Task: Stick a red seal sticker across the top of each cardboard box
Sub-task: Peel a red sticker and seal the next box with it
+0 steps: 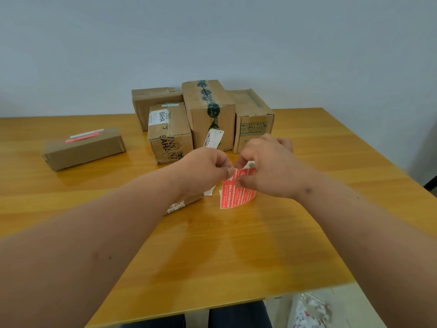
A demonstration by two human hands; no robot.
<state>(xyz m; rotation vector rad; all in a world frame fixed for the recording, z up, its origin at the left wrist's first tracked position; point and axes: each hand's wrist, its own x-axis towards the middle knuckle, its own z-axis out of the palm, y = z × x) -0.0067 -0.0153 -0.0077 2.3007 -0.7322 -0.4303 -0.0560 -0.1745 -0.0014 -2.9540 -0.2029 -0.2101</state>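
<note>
Left hand (208,168): pinches the top corner of the red sticker sheet (237,191) between thumb and forefinger.
Right hand (264,166): fingers curled on the sheet's upper edge, seemingly peeling one seal loose; the fingertips hide the exact grip.
Red sticker sheet: held upright just above the surface (236,245), its lower end curling toward it.
Low box (186,202): just left of the sheet, mostly hidden under the left wrist; whether it has a seal cannot be told.
Long box (85,149): well left of the sheet, a red seal already across its top.
Box group (208,114): four boxes standing behind the sheet, touching one another; no red seal shows on any top.
Progress: judged early, one box plainly sealed, four or five left.
Bag of scraps (309,311): on the floor, near and right of the sheet, blurred.
</note>
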